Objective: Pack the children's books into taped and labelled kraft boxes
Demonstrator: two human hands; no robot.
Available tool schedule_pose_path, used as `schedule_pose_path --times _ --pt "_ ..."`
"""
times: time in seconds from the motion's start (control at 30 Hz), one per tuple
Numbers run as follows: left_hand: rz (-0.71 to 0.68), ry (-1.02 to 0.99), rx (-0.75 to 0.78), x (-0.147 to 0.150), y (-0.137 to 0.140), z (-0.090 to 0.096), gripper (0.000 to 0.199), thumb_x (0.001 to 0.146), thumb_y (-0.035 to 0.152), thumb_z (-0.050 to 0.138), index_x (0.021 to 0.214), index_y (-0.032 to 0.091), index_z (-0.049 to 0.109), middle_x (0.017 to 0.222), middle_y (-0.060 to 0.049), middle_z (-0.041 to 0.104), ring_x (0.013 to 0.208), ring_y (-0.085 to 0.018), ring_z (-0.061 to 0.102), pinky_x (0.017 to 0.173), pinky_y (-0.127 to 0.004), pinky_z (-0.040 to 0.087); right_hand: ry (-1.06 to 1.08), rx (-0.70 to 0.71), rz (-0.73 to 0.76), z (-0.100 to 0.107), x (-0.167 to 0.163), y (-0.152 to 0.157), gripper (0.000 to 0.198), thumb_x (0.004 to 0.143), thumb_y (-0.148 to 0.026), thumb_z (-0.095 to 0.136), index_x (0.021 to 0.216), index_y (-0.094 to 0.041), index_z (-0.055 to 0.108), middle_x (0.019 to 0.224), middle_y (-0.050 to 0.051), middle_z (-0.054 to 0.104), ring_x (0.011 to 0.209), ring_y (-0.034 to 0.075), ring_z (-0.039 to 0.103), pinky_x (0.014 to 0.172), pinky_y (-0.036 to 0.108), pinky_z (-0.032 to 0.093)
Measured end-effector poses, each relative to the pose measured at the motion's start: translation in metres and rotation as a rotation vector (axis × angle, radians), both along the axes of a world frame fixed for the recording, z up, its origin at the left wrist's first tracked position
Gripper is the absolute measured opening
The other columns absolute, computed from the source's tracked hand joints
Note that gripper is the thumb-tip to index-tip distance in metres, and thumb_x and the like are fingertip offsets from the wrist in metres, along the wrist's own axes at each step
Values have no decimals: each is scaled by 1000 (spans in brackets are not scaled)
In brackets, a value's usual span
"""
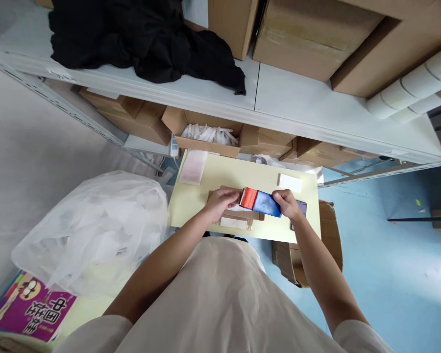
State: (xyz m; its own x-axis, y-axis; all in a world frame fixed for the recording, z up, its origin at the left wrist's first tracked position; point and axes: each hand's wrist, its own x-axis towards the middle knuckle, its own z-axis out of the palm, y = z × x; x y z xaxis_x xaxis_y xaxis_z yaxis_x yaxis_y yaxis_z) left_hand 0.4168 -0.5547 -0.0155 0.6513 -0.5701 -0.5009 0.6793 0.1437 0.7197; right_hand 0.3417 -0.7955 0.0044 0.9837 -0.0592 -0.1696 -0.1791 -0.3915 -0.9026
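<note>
Both hands hold a flat blue piece (267, 204) above the pale yellow table. Its left end is an orange-red section (249, 198) with a dark, toothed-looking edge. My right hand (287, 203) is closed on the blue right end, thumb on top. My left hand (223, 203) is closed, fingertips pinched at the orange-red end. Beneath the hands lies an open cardboard box (256, 215) with something white in it, partly hidden. A white rectangular item (233, 223) lies at the box's near side. Partly behind my right hand is a phone (301, 208).
On the table (183, 211) lie a pinkish-white sheet packet (193, 167) and a white block (289, 183). A shelf (294, 105) with cardboard boxes crosses behind. A large translucent plastic bag (95, 225) stands at left. An open carton (330, 235) sits on the floor at right.
</note>
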Motion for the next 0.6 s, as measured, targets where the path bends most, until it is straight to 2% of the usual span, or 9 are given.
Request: schedule_pose_path --times 0.17,0.3,0.37,0.47,0.6 --pt "-14 -266 163 9 0 11 32 63 42 73 77 13 72 77 -5 71 71 -17 64 68 -31 51 -18 -128 47 21 10 5 59 81 -68 42 48 -20 31 49 -4 26 48 7 22 45 25 18" --pt "-44 -363 292 20 13 12 26 66 39 71 73 13 70 70 -4 69 56 -12 59 58 -26 48 -26 -271 112 33 17 9 56 84 -62 42 49 -19 33 48 -4 29 48 8 26 45 24 22" --pt "-30 -402 335 26 28 6 25 67 38 70 71 13 69 64 -3 67 51 -10 54 55 -25 44 -10 -329 120 33 15 3 55 85 -60 43 48 -19 36 48 -3 31 47 8 28 45 24 24" --pt "12 -433 408 34 54 -15 27 65 41 72 65 14 68 53 0 61 49 -9 51 55 -24 42 40 -396 86 25 4 -14 53 84 -57 46 48 -19 40 47 -3 34 47 8 29 45 24 26" --pt "37 -315 430 36 77 -46 32 60 44 75 66 13 67 60 -3 65 46 -7 47 54 -24 42 103 -452 75 11 -5 -29 53 84 -57 44 47 -20 41 46 -3 36 46 9 30 47 25 28"
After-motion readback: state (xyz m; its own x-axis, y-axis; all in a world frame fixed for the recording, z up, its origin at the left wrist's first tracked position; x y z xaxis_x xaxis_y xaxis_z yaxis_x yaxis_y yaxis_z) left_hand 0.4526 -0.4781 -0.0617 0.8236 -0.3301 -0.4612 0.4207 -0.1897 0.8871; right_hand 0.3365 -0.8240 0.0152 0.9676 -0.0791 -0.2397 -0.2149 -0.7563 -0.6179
